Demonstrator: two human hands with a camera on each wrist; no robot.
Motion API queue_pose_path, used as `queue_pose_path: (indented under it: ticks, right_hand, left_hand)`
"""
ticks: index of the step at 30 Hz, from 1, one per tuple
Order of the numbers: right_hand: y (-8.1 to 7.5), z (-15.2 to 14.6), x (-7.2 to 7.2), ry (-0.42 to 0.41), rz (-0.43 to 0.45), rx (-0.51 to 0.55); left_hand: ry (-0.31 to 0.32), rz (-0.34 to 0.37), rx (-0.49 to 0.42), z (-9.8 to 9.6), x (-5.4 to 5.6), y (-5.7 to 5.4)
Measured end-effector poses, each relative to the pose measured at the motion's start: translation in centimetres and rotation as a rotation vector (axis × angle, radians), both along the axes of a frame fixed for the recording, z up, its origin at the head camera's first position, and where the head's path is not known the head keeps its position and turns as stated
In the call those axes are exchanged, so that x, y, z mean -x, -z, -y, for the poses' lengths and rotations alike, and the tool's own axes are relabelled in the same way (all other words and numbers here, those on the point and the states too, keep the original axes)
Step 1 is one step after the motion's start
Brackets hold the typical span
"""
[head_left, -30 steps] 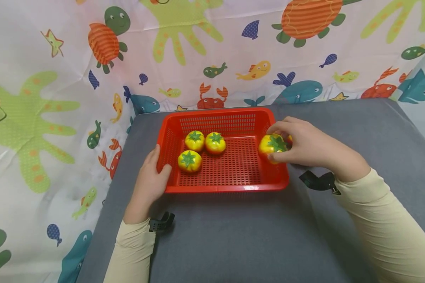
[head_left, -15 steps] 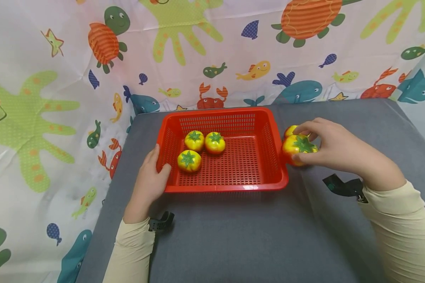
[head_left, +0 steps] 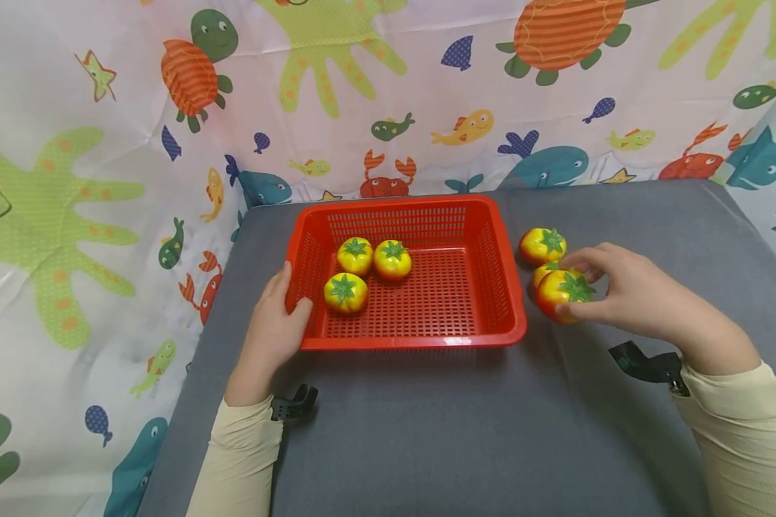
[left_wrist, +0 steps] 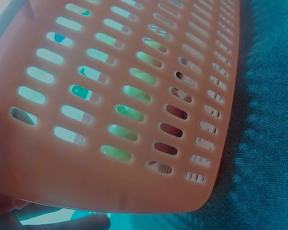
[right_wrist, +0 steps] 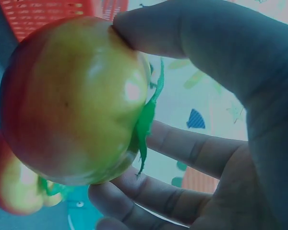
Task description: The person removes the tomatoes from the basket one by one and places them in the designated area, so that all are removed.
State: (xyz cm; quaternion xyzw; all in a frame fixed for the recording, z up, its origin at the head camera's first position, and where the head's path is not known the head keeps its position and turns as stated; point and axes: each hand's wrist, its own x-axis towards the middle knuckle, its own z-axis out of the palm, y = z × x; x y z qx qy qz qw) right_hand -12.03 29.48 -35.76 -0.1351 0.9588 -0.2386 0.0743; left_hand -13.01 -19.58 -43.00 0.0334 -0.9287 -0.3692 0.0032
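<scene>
A red plastic basket (head_left: pixel 427 343) with slotted walls holds three yellow-red toy tomatoes, one of them the front tomato (head_left: pixel 345 294), grouped in its left half. My left hand (head_left: pixel 268 327) grips the left rim, thumb on the inner side; in the left wrist view the slotted wall (left_wrist: pixel 96 177) fills most of the frame. To the right of the basket, my right hand (head_left: pixel 634 294) grips another toy tomato (head_left: pixel 559 296) between thumb and fingers. This tomato (right_wrist: pixel 72 105) is close up in the right wrist view. Behind it, a partly hidden tomato (head_left: pixel 543 271) and a further tomato (head_left: pixel 543 245) sit beside the basket.
Grey cloth (head_left: pixel 427 431) covers the table. A sea-animal patterned curtain (head_left: pixel 414 86) hangs along the back and left edges. Black straps, one of them the right strap (head_left: pixel 647 366), are worn at both wrists.
My right hand has carried the tomato from over the basket's right rim outward to the right, then slightly nearer me, revealing tomatoes behind. My left hand and the basket have stayed put.
</scene>
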Motion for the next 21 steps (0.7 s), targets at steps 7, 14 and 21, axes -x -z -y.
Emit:
queue_pose_path:
  ticks: [7,14,21]
  right_hand:
    - [1.9,-0.8,-0.5,0.015,0.021,0.019]
    - [3.6,-1.0,-0.6,0.028,0.039,0.032]
    - [4.9,-1.0,-0.7,0.044,0.055,0.052]
  left_hand:
    - [-0.005,0.007,-0.008,-0.2,0.0,-0.1]
    - [-0.003,0.008,-0.002,-0.4,0.1,-0.1]
    - [0.007,-0.004,0.001,0.0,0.2,0.0]
